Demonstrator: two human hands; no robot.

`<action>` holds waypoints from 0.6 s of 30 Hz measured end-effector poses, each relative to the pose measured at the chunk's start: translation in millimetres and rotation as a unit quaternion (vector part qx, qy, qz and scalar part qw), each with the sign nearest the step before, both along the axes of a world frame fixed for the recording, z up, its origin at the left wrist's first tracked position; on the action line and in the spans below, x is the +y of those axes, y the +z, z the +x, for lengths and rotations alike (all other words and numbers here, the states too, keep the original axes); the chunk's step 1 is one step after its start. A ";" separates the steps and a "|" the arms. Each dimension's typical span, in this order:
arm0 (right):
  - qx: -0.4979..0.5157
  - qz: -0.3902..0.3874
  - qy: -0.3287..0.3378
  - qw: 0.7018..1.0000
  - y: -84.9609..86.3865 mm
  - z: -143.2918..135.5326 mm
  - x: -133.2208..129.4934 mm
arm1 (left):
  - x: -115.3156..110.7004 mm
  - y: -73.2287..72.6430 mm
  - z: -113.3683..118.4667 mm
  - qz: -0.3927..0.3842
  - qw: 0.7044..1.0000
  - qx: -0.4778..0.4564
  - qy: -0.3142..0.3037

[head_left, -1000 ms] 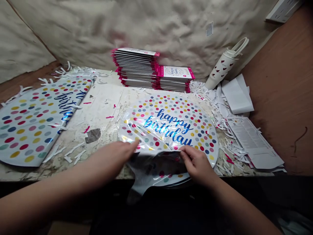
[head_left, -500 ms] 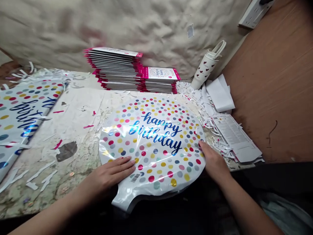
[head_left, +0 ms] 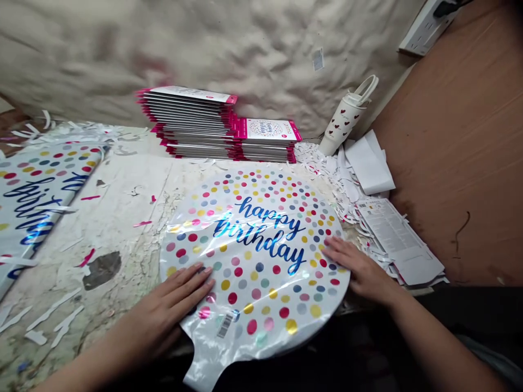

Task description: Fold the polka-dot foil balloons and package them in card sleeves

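A flat, round foil balloon (head_left: 245, 256), white with coloured dots and blue "happy birthday" lettering, lies in front of me. Its neck and lower edge overhang the near table edge, and a barcode shows near the neck. My left hand (head_left: 175, 299) rests flat on its lower left, fingers stretched out. On the right rim, my right hand (head_left: 359, 267) lies with fingers extended over the top; its thumb is hard to make out. Whether more balloons lie underneath I cannot tell.
Stacked pink-edged packets (head_left: 192, 125) and a shorter pile of packets (head_left: 267, 136) stand at the back. A white tumbler with hearts (head_left: 343, 120), paper shreds (head_left: 327, 174) and printed sheets (head_left: 396, 239) are on the right. Another dotted foil piece (head_left: 44, 185) lies left.
My right hand has shifted from gripping the rim to lying over the balloon's top. The balloon sits slightly nearer me, and the view has tilted a little upward.
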State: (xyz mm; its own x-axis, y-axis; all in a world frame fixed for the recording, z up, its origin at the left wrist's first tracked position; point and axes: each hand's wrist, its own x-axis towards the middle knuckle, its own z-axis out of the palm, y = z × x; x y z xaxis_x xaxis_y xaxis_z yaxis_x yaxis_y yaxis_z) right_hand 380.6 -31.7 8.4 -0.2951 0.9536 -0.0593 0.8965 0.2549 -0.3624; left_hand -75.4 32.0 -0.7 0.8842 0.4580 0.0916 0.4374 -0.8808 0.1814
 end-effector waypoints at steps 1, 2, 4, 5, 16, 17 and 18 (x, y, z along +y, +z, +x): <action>0.058 -0.024 0.006 0.998 -0.5 3.3 -2.0 | 1.8 1.8 -2.1 -0.013 1.000 -0.007 0.009; 0.113 -0.046 -0.015 0.992 -0.3 7.1 -1.2 | 5.7 5.0 -3.2 -0.041 0.999 -0.015 0.028; 0.195 -0.072 -0.082 0.975 2.0 15.0 11.4 | 21.8 15.4 -1.0 -0.142 0.985 -0.023 0.097; 0.219 -0.077 -0.115 0.966 3.9 18.5 23.1 | 34.1 21.7 2.5 -0.198 0.968 -0.024 0.151; 0.151 -0.031 -0.296 0.943 -1.9 7.6 150.7 | 88.3 31.2 50.1 0.037 0.919 -0.012 0.393; 0.134 -0.032 -0.304 0.943 -1.2 7.8 154.1 | 75.6 24.6 51.4 0.067 0.939 -0.015 0.337; 0.113 -0.034 -0.312 0.943 0.7 8.9 157.5 | 63.4 17.6 52.0 0.072 0.955 -0.003 0.289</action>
